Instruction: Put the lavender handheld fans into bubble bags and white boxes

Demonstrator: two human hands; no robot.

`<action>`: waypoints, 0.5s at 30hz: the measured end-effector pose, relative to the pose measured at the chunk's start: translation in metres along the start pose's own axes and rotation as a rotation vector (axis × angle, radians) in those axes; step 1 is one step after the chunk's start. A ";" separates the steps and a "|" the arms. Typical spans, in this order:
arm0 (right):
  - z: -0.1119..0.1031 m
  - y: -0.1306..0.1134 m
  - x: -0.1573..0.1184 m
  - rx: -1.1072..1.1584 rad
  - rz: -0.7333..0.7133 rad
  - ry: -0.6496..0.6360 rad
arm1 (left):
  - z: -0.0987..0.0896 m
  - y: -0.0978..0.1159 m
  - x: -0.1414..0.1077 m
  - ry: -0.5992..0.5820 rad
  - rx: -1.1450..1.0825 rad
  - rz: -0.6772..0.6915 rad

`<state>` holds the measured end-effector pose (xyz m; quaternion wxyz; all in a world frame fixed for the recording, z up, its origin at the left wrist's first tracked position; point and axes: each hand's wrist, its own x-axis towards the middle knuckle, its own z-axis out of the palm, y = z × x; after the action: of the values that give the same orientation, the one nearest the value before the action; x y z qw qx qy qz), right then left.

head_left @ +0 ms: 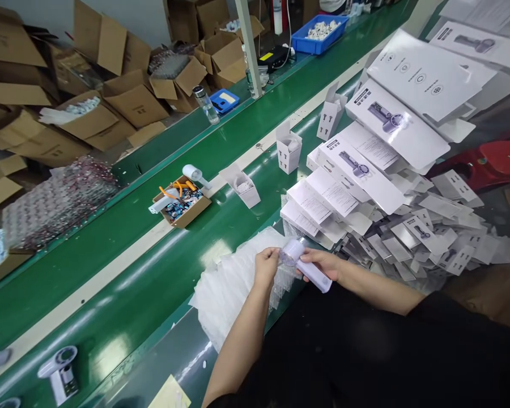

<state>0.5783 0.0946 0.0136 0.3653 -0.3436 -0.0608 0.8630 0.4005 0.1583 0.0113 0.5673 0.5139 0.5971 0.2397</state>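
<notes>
A pale lilac handheld fan [317, 275] is held in front of my body, its round head to the upper left and its handle pointing down right. My right hand [321, 264] is wrapped round the handle just below the head. At the head's left edge my left hand [267, 265] is closed, fingers pinched against it; whether it grips the fan or a thin clear film is too small to tell. Beneath and left of my left hand lies a stack of translucent white bags [227, 289]. Flat white printed boxes [318, 198] are piled just beyond my right hand.
Three open white cartons [289, 152] stand on the green conveyor [153, 289]. A small brown box [189, 212] holds blue parts and orange-handled tools. Another fan [62, 371] lies lower left. A red stool [501, 164] is at the right. Brown cartons [131, 99] fill the far side.
</notes>
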 end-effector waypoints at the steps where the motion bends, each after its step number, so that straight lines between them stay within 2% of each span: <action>1: 0.002 -0.001 0.001 -0.050 0.009 0.031 | -0.002 0.000 -0.005 0.087 -0.124 0.002; 3: 0.003 0.001 -0.001 -0.142 0.032 0.101 | -0.005 0.001 -0.015 0.158 -0.118 0.140; 6: 0.003 0.009 -0.005 -0.181 0.047 0.159 | -0.010 -0.002 -0.032 0.060 0.170 0.441; 8: 0.004 0.013 -0.009 -0.139 0.023 0.178 | -0.013 -0.008 -0.040 0.043 0.277 0.520; 11: 0.009 0.011 -0.017 -0.077 -0.039 0.141 | -0.018 -0.015 -0.047 0.083 0.262 0.480; 15: 0.022 0.005 -0.027 -0.131 0.069 -0.141 | -0.020 -0.005 -0.047 0.131 0.061 0.312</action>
<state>0.5754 0.0757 0.0433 0.3070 -0.3069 -0.1308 0.8913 0.3723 0.1209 0.0317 0.4672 0.6008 0.5527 0.3395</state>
